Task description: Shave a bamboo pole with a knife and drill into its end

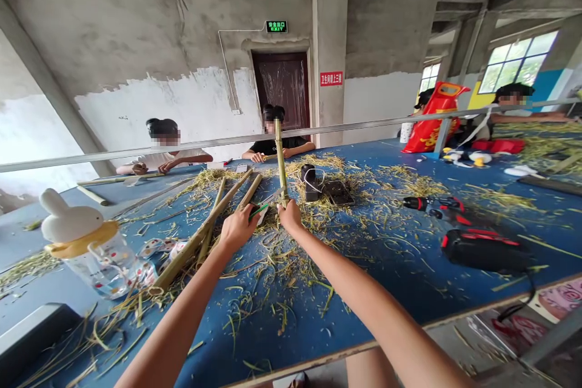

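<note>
My right hand (290, 216) grips the lower end of a thin bamboo stalk (280, 157) that stands upright on the blue table (391, 279). My left hand (239, 227) is closed round a green-handled knife (264, 205), its blade lying against the foot of the stalk. Both arms reach far forward. Several long bamboo stalks (204, 231) lie just left of my left hand. Green shavings (273, 267) cover the table round both hands.
A rabbit-lidded water bottle (86, 242) lies at the left. A black charger with a cable (321, 185) sits behind the stalk; a red-black power drill (436, 206) and a black case (482, 250) lie right. Three people sit across the table. A metal rail (182, 144) runs overhead.
</note>
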